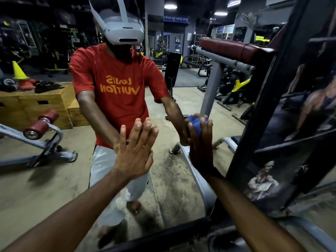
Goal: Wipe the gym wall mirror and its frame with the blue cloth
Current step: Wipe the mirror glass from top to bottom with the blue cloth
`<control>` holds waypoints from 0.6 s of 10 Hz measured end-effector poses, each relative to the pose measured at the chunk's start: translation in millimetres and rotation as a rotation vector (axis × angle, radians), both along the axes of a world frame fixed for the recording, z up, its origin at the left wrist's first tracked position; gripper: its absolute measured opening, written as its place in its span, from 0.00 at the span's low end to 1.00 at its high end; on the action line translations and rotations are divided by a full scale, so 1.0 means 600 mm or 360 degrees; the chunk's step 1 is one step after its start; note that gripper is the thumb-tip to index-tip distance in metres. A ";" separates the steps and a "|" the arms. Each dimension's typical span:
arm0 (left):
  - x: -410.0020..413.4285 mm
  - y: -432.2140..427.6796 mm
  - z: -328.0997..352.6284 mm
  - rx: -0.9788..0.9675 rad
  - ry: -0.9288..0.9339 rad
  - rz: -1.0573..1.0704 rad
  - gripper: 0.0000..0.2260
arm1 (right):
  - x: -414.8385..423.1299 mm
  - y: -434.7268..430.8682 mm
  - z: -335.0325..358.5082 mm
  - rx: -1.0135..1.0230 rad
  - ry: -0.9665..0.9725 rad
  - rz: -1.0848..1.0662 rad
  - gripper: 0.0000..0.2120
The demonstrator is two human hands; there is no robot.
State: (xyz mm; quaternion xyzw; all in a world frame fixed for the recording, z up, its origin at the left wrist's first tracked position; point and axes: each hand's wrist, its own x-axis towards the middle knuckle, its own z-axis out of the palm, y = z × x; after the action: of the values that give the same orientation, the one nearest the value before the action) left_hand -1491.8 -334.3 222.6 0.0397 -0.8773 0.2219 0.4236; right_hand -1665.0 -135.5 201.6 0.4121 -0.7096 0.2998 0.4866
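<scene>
The wall mirror fills most of the view and reflects me in a red shirt. Its black frame slants up the right side, and a dark bottom edge runs below. My left hand lies flat on the glass with its fingers straight and together, near the middle. To its right, my right hand holds the bunched blue cloth against the glass, close to the frame's right edge. My fingers hide most of the cloth.
A grey metal tube of a gym machine curves up just below my right hand, close to the glass. A maroon pad on a grey post sits at upper right. Wooden boxes, a yellow cone and a roller bench appear as reflections.
</scene>
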 end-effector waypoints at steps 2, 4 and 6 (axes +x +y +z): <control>-0.009 0.003 -0.007 -0.0009 0.0061 0.0013 0.36 | -0.065 0.080 0.045 -0.0363 -0.0338 -0.0291 0.21; -0.052 0.052 0.005 -0.0066 0.0009 -0.0218 0.34 | -0.024 0.090 0.092 -0.0595 -0.0861 -0.0246 0.26; -0.121 0.114 -0.001 -0.0007 -0.0037 -0.0100 0.35 | 0.038 0.141 0.129 -0.0133 -0.0915 0.0730 0.21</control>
State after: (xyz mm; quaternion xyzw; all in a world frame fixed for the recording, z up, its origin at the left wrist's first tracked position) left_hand -1564.1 -266.1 221.7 0.0087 -0.8825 0.2110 0.4204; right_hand -1642.0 -50.9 279.2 0.4392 -0.6936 0.5334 0.2038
